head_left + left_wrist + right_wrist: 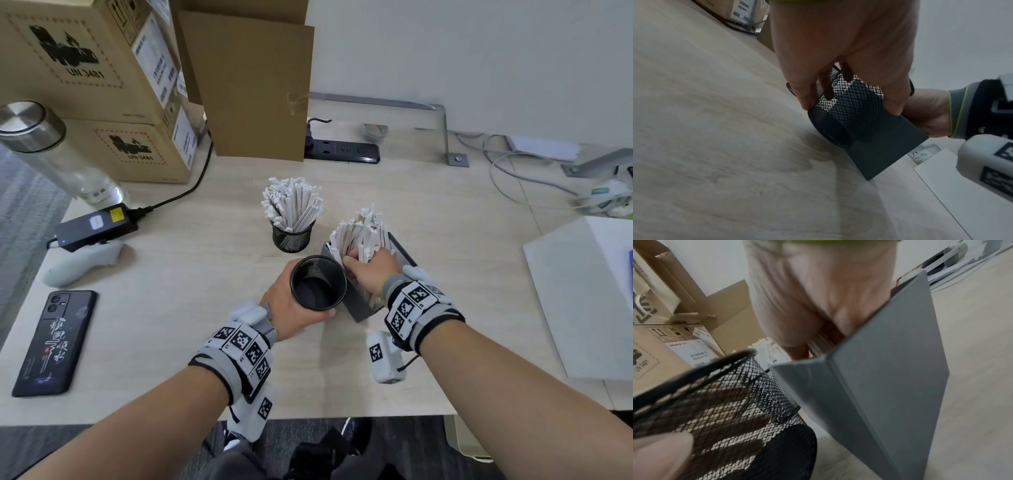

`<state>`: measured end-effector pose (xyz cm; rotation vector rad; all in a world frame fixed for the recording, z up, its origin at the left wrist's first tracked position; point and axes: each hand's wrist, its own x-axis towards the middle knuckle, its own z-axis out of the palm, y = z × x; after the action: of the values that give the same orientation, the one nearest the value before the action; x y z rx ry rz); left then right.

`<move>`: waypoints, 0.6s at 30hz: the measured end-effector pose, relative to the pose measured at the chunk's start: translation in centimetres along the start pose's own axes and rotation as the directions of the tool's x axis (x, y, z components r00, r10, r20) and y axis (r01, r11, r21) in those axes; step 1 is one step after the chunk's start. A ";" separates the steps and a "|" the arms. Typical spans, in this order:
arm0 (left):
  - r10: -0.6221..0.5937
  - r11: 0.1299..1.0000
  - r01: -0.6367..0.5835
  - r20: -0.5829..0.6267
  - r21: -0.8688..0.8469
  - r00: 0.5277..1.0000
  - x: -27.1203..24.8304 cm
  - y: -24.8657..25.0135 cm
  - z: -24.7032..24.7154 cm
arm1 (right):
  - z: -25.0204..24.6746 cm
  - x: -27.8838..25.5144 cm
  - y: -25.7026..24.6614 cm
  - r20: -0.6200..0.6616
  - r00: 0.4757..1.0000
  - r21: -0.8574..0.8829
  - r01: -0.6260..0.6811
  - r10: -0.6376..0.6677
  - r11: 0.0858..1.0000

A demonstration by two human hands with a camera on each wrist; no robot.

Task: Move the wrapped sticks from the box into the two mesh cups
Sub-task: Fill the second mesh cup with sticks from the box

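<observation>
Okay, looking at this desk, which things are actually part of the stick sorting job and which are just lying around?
Part of the job:
grey box with wrapped sticks
empty mesh cup, held by left hand
full mesh cup
right hand, gripping the sticks

Just lying about:
phone
bottle
power strip
cardboard boxes
charger

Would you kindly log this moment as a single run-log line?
left hand: holds empty mesh cup, tilted | right hand: grips wrapped sticks in grey box | far mesh cup: full
</observation>
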<state>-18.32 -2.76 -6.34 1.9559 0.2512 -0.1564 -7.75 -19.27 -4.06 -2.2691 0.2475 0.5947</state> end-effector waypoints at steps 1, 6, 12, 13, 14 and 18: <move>-0.001 1.000 0.001 0.001 -0.004 1.000 0.0 0.1 0.0 | -0.2 0.0 0.0 -0.005 1.000 0.019 0.010 -0.010 1.000; -0.016 1.000 0.016 -0.001 -0.003 1.000 0.0 0.0 0.1 | -2.1 -1.0 -0.7 -0.206 0.975 0.204 0.122 -0.079 0.971; -0.062 0.997 0.060 0.034 0.057 0.997 -0.3 0.3 0.4 | -4.7 -2.9 -4.4 -0.417 0.908 0.551 0.280 -0.032 0.786; -0.055 0.997 0.053 0.040 0.056 0.998 -0.4 0.5 0.4 | -4.9 -3.2 -5.1 -0.428 0.903 0.593 0.307 -0.032 0.744; -0.043 0.998 0.040 0.044 0.054 0.998 -0.4 0.8 0.5 | -4.9 -3.5 -5.6 -0.429 0.902 0.634 0.335 -0.044 0.697; 0.020 0.999 -0.021 0.055 0.026 0.998 -0.6 1.6 0.6 | -3.8 -4.9 -6.7 -0.288 0.955 0.792 0.279 -0.072 0.543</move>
<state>-18.47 -3.98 -5.00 1.9771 0.1935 -0.2008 -8.38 -17.37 4.86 -1.3755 0.3184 0.0445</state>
